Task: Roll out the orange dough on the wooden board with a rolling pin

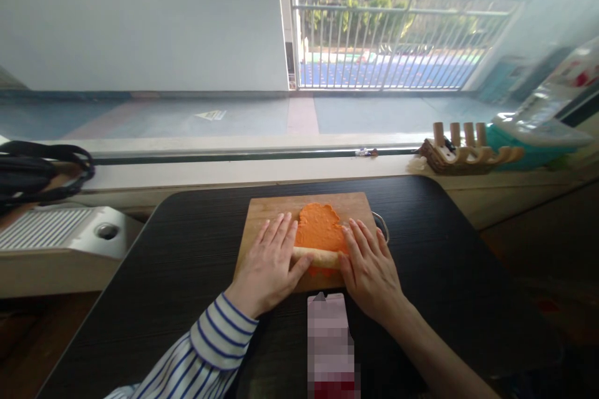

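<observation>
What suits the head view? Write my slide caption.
Left hand and right hand on a rolling pin across orange dough, wooden board beneath.

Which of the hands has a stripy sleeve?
The left hand: a white sleeve with blue stripes reaches its wrist. The right hand has a bare wrist and forearm. Both touch the pale roller.
</observation>
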Demonstrator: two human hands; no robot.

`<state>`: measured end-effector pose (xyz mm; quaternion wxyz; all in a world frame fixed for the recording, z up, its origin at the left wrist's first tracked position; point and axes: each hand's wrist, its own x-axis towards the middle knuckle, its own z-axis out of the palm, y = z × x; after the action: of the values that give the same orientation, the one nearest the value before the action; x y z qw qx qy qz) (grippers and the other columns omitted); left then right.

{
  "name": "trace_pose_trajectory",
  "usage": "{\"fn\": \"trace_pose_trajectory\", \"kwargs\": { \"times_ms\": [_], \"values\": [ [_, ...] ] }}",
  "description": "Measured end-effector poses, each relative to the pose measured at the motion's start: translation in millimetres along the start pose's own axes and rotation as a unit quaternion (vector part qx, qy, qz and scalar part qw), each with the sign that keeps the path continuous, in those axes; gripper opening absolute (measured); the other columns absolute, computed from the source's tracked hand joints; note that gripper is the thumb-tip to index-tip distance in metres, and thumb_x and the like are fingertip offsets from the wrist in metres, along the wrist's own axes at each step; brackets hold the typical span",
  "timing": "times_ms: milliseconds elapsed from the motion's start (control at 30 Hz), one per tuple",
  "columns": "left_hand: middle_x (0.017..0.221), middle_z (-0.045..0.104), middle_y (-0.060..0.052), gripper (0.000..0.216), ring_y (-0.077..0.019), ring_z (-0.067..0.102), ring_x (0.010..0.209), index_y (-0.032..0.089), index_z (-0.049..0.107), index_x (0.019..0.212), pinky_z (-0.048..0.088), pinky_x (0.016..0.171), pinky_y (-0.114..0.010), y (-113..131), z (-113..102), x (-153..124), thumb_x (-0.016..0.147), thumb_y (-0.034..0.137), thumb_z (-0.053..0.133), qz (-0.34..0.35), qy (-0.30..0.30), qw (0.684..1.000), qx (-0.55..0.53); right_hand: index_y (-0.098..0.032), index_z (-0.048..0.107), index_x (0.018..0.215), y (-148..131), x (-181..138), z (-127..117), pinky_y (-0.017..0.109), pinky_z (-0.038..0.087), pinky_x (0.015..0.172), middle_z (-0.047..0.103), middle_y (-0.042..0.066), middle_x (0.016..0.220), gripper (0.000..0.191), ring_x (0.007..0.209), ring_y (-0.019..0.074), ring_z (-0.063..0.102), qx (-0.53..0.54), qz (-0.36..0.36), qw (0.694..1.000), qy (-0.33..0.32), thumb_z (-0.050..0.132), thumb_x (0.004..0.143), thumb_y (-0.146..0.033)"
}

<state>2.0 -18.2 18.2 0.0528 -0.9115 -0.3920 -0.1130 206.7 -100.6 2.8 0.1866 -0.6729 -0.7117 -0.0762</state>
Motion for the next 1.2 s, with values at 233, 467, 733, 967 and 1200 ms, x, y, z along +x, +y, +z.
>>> {"fn": "trace_pose_trajectory", "kwargs": {
  "times_ms": [233,467,733,967,1200],
  "values": [
    [0.145,0.041,-0.02,0.077,-0.0305,0.032,0.138,0.004,0.044,0.138,0.024,0.114,-0.05,-3,4,34,0.093,0.061,0.019,-0.053,-0.043,0.998,0.007,-0.013,0.048,0.135,16,36,10,0.048,0.023,0.112,0.047,0.014,0.142,0.047,0.133,0.0264,0.039,-0.004,0.034,0.999,-0.025,0.03,0.097,-0.035],
    [0.149,0.037,-0.016,0.078,-0.0274,0.028,0.14,0.01,0.037,0.143,0.02,0.115,-0.047,-12,9,55,0.092,0.064,0.016,-0.082,-0.099,0.992,-0.013,-0.013,0.046,0.136,25,56,11,0.049,0.024,0.112,0.047,0.013,0.142,0.047,0.133,0.025,0.038,0.023,0.061,0.996,-0.06,0.03,0.096,-0.032],
    [0.141,0.048,-0.015,0.069,-0.0273,0.04,0.134,0.014,0.045,0.139,0.028,0.111,-0.047,-19,16,71,0.094,0.059,0.02,-0.08,-0.058,0.995,-0.03,-0.015,0.045,0.136,33,76,12,0.053,0.026,0.11,0.046,0.011,0.142,0.046,0.134,0.025,0.036,0.055,0.086,0.99,-0.093,0.029,0.095,-0.029],
    [0.128,0.061,-0.015,0.056,-0.0271,0.053,0.121,0.011,0.06,0.123,0.035,0.106,-0.044,-17,7,51,0.097,0.045,0.025,0.001,0.031,0.999,-0.025,-0.017,0.047,0.134,30,67,13,0.056,0.024,0.111,0.048,0.01,0.141,0.045,0.133,0.0231,0.038,0.052,0.09,0.991,-0.08,0.03,0.093,-0.024],
    [0.123,0.063,-0.016,0.055,-0.0302,0.057,0.115,0.01,0.062,0.119,0.04,0.101,-0.048,-20,5,29,0.097,0.045,0.026,-0.04,0.041,0.998,0.017,-0.015,0.049,0.13,26,59,11,0.055,0.02,0.112,0.053,0.011,0.136,0.042,0.131,0.0241,0.041,0.047,0.053,0.997,-0.04,0.031,0.093,-0.023]
  ]
}}
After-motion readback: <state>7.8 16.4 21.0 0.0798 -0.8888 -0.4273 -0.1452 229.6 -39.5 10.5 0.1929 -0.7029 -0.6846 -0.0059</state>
